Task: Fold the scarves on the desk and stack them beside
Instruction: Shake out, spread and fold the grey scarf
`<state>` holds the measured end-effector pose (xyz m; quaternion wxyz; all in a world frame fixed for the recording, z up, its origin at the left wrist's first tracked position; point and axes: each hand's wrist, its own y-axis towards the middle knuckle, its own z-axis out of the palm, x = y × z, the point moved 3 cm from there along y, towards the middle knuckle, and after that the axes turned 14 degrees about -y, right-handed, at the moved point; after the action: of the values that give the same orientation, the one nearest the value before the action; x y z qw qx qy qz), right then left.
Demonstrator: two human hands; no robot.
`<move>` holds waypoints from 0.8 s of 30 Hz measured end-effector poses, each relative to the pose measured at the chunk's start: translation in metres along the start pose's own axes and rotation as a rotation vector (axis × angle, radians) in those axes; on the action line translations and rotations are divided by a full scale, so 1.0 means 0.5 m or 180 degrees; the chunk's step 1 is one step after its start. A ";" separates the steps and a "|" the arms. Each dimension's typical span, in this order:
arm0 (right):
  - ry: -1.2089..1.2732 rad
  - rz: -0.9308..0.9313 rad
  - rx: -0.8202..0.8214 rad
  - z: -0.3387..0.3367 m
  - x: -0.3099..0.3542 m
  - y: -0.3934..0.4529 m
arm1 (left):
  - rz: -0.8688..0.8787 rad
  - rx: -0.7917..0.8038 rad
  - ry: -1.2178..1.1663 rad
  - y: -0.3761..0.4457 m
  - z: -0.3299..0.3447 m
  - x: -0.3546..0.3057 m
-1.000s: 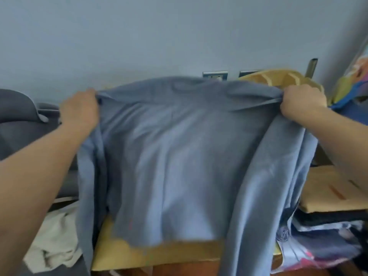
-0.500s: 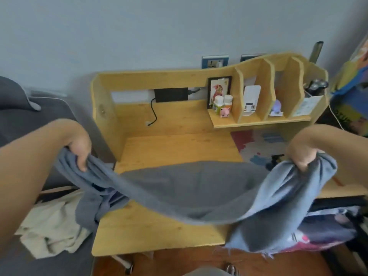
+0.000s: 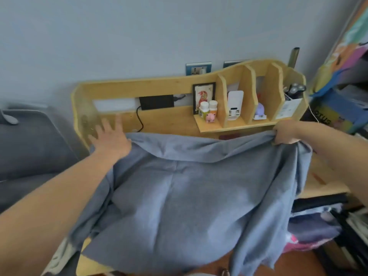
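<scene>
Head view: a blue-grey scarf (image 3: 179,196) lies spread across the wooden desk (image 3: 159,120), its long axis running left to right, near edge hanging over the front. The left hand (image 3: 110,139), fingers splayed flat, rests at its far left corner. The right hand (image 3: 284,134) pinches the far right corner. Half a second ago both hands gripped the scarf, sagging above the desk.

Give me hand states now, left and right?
Left hand: open, fingers spread, resting at the blue scarf far-left corner.
Right hand: closed, gripping the scarf's far-right corner.
</scene>
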<state>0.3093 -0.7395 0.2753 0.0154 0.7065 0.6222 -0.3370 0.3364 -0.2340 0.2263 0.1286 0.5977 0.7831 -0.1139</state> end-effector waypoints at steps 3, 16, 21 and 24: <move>0.1176 0.0029 -0.0414 0.059 0.047 0.030 | 0.0554 0.1400 -0.0091 -0.112 0.223 -0.085; 0.2787 -0.0322 -0.0373 0.129 0.075 0.011 | 0.1699 0.1828 -0.0844 -0.184 0.494 -0.297; 0.2864 -0.0855 0.0309 0.110 0.018 -0.090 | 0.1773 0.1043 -0.1226 -0.135 0.443 -0.413; 0.1144 -0.0887 0.1488 0.218 -0.017 -0.153 | 0.1766 0.0694 -0.1004 -0.034 0.389 -0.411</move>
<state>0.1914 -0.7780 0.2257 -0.3036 0.6470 0.6114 -0.3395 0.3843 -0.4895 0.1129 0.2096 0.7732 0.5443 -0.2488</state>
